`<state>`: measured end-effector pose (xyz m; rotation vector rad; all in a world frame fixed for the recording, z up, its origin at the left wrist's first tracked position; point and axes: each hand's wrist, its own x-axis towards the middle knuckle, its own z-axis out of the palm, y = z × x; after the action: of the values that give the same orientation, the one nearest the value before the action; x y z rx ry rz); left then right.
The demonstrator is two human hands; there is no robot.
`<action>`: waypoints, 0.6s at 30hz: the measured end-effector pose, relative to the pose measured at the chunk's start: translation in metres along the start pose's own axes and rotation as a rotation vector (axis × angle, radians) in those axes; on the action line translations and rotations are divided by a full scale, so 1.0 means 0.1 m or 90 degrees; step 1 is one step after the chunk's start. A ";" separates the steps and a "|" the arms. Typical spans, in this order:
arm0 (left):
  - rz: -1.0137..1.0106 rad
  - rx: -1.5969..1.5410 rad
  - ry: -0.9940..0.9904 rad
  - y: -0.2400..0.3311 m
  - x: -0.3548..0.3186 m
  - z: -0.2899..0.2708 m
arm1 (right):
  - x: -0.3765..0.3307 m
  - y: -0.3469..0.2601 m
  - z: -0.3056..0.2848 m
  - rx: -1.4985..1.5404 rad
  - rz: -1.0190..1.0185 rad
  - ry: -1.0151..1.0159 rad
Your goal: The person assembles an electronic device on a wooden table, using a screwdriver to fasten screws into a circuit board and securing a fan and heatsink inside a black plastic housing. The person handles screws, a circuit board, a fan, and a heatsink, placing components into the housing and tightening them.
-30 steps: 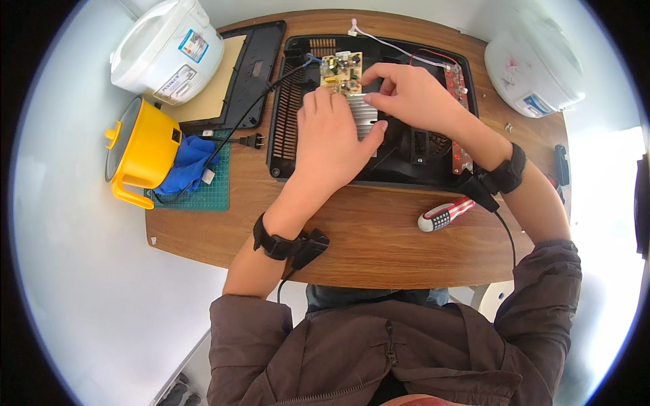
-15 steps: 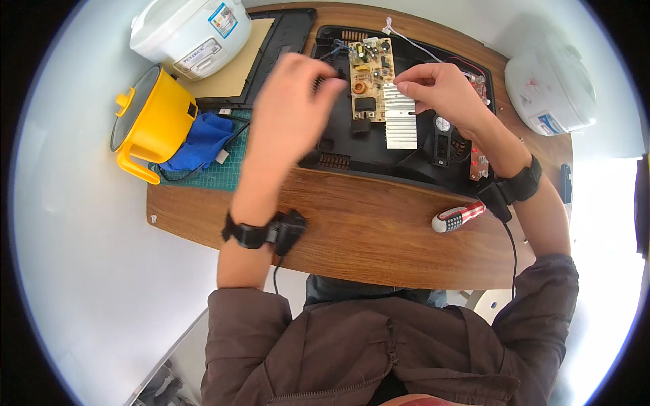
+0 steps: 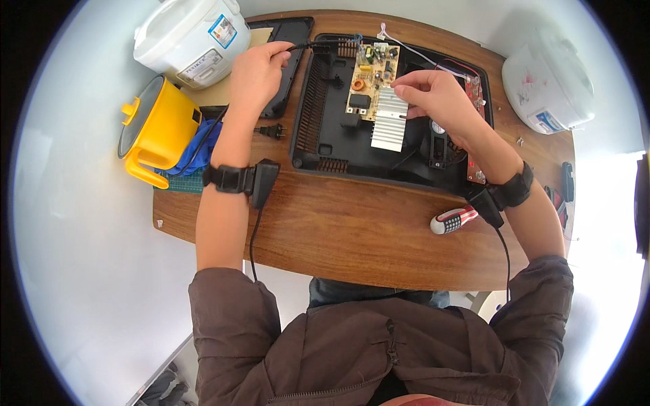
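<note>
Brown wood fills my near view: the oval wooden table carries everything I am working on. Nearest me, just short of my right wrist, lies a screwdriver with a red-and-white striped handle, untouched.

Beyond it sits the open black plastic appliance housing, ribbed with vents along its left side. My right hand reaches over it, fingers pinched together on the right edge of the tan printed circuit board with a silver finned heat sink. The board rests inside the housing, toward its far edge, and looks slightly lifted at my fingertips, though I cannot tell for sure. I judge it light and stiff but fragile: the small parts and solder joints will not take pressure, so the bare edges or the sturdy heat sink are the places to hold, as I do now. Thin white and red wires trail from its far corner past my grip, so it will not come away freely.

To the far left of that grip, my left hand is closed around a black power cord that runs toward the housing's far left corner; it is limp and easy to steer. Its two-pin plug lies on the table below that hand.

Farther left stand a yellow plastic pot with a handle and a white rice cooker; another white cooker sits far right.
</note>
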<state>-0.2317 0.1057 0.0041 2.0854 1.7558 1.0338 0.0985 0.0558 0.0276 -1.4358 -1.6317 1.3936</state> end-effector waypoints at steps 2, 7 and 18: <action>0.000 0.011 0.014 -0.07 0.04 0.08 | 0.02 0.04 0.04 0.000 -0.012 0.007; -0.013 0.045 0.011 -0.12 0.09 0.24 | -0.03 0.03 0.08 -0.021 -0.003 0.013; 0.080 0.065 0.108 -0.25 0.04 0.42 | 0.00 0.08 0.09 -0.018 0.000 0.014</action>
<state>-0.2243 0.1272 -0.0394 2.2552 1.8107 1.2114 0.0938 0.0517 0.0174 -1.4620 -1.6441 1.3552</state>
